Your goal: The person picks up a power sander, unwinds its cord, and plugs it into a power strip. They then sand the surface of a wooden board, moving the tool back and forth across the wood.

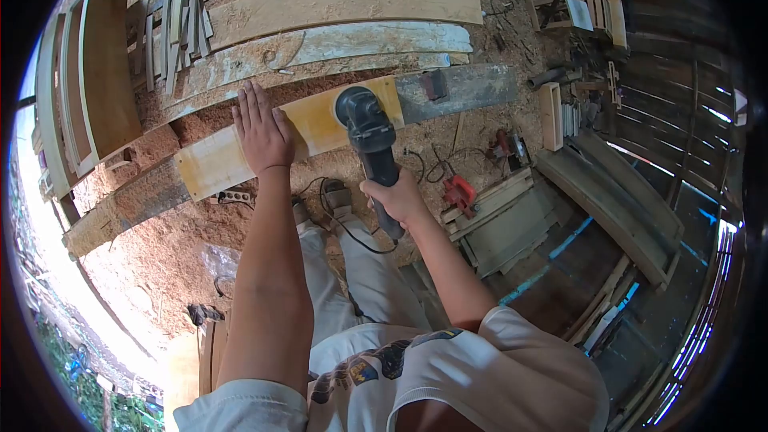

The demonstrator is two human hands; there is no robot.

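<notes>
Sawdust point(184, 248) covers the ground around a pale yellow board point(320, 124). On the board's near-left part lies the left hand point(262, 132), flat, fingers spread open. At the board's right end sits the head of a dark sander point(370, 144); the right hand point(398, 196) is wrapped tight around its handle, just below the board. Beyond the board lie longer planks point(336, 4).

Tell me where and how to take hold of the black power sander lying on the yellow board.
Grip the sander by its long black barrel, the narrow part trailing toward the person, coming from the near side. The right hand already wraps that end, by the cord. The rounded head sits on the yellow board and looks too bulky to close around. The left hand lies flat on the board beside it.
</notes>
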